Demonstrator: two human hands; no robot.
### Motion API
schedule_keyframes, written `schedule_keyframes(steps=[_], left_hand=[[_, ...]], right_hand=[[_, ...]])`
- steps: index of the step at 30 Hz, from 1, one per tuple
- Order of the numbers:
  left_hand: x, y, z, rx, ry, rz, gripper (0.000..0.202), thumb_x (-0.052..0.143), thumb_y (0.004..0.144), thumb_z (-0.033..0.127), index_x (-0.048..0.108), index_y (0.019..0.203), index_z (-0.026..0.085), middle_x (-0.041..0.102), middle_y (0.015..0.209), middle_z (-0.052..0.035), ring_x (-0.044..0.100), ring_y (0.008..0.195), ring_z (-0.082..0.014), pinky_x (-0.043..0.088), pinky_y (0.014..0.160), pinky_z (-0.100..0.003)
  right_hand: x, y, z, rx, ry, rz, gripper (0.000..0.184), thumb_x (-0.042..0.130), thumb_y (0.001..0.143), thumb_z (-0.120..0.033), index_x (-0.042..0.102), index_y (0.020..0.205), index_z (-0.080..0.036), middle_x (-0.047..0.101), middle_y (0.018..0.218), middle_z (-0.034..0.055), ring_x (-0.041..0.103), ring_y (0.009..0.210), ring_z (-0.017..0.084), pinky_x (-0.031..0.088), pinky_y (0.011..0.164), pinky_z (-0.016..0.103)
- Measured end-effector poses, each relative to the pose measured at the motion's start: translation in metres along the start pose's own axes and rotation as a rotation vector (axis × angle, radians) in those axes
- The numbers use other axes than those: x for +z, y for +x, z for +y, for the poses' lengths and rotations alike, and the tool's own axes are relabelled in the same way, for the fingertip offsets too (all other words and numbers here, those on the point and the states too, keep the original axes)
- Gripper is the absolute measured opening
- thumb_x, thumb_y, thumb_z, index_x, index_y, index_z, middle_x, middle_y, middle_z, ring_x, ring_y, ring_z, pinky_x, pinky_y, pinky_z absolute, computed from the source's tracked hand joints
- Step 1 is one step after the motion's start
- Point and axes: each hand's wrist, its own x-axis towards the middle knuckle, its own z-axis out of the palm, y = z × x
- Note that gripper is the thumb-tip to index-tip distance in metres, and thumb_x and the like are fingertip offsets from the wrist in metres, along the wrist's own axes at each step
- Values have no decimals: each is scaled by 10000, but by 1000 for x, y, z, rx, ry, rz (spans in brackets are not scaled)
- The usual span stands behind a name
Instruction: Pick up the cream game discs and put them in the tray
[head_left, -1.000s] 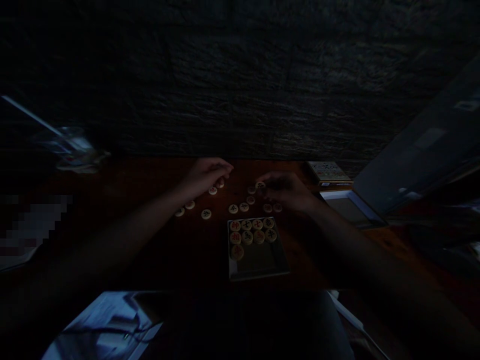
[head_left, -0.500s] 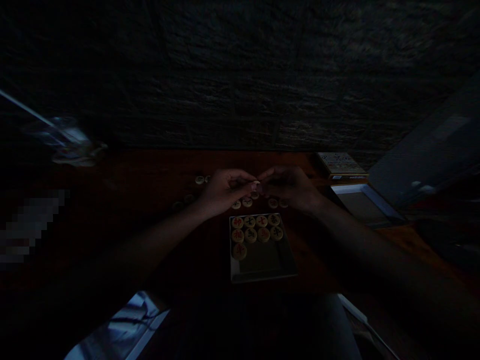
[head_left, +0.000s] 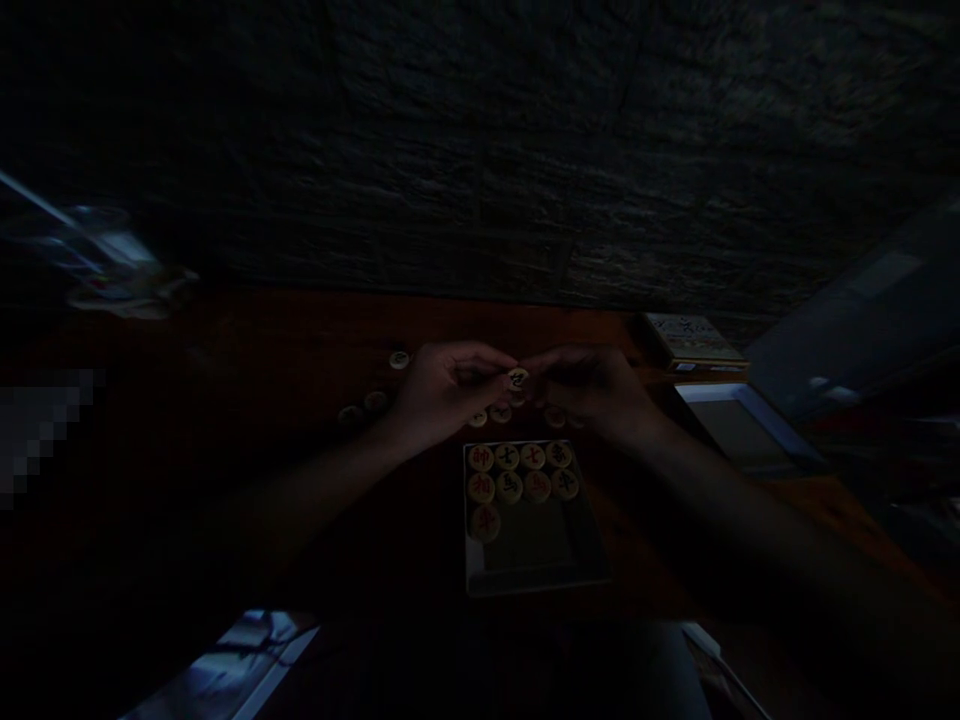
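The scene is very dark. My left hand (head_left: 442, 390) and my right hand (head_left: 592, 390) meet above the wooden table (head_left: 262, 420), fingertips together. Between them they pinch one round pale game piece (head_left: 517, 378) with a dark character on it. Which hand bears it I cannot tell. Just below them lies a shallow square tray (head_left: 540, 575) with several round pieces (head_left: 521, 472) in rows along its far side, marked red or black. Loose pieces (head_left: 399, 359) lie scattered on the table around and under my hands.
A small box (head_left: 694, 340) and a white-framed tray or lid (head_left: 739, 425) sit at the right. A clear plastic bag (head_left: 112, 265) lies at the far left. A dark rough wall rises behind the table. Pale paper (head_left: 225, 660) shows at the near left edge.
My hands came together from apart over the loose pieces and now hold one piece between them, lifted so its face shows. The view has shifted slightly.
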Motion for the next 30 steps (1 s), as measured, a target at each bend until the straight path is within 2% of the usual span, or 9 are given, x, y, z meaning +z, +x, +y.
schedule_keyframes(steps=[7, 12, 16, 19, 24, 27, 30], left_hand=[[1, -3, 4, 19, 68, -39, 257, 820, 791, 244, 765, 1025, 152, 814, 894, -86, 784, 734, -197, 629, 633, -263], [2, -4, 0, 138, 101, -80, 252, 827, 755, 170, 771, 1000, 156, 819, 952, -71, 793, 841, -194, 638, 763, -268], [3, -5, -1, 149, 119, -83, 259, 815, 765, 157, 770, 1020, 163, 820, 958, -64, 793, 847, -190, 642, 781, -272], [2, -4, -1, 163, 132, -50, 261, 810, 768, 150, 773, 1026, 165, 819, 960, -63, 790, 847, -185, 639, 764, -261], [2, 1, -2, 159, 117, 16, 218, 832, 779, 198, 771, 983, 152, 810, 916, -71, 780, 817, -179, 625, 727, -246], [2, 2, -3, 153, 76, 29, 200, 830, 797, 247, 761, 961, 155, 806, 912, -71, 780, 818, -186, 631, 730, -263], [2, 3, -4, 131, 48, 44, 205, 826, 810, 302, 747, 924, 152, 797, 880, -68, 779, 793, -193, 639, 711, -278]], right_hand=[[3, 0, 2, -48, 18, 73, 408, 921, 682, -424, 801, 956, -147, 752, 719, 40, 594, 477, 103, 408, 375, 186], [9, -1, 2, -41, 42, 67, 401, 958, 622, -443, 785, 816, -138, 722, 646, 26, 572, 475, 89, 407, 403, 178], [12, -1, 1, -31, 32, 62, 383, 951, 632, -465, 778, 744, -143, 723, 627, 34, 612, 508, 99, 453, 457, 185], [10, -1, 1, -27, 31, 54, 388, 931, 659, -498, 802, 774, -151, 735, 645, 44, 637, 530, 113, 468, 467, 194], [8, -3, 1, -63, -14, 53, 382, 879, 742, -502, 838, 920, -166, 758, 722, 52, 623, 557, 114, 416, 436, 192], [9, -3, -1, -108, -48, 47, 356, 868, 769, -460, 840, 965, -164, 790, 796, 69, 654, 613, 129, 455, 488, 208], [10, -3, -1, -155, -76, 37, 349, 879, 754, -433, 841, 967, -159, 790, 785, 65, 677, 640, 147, 499, 540, 232]])
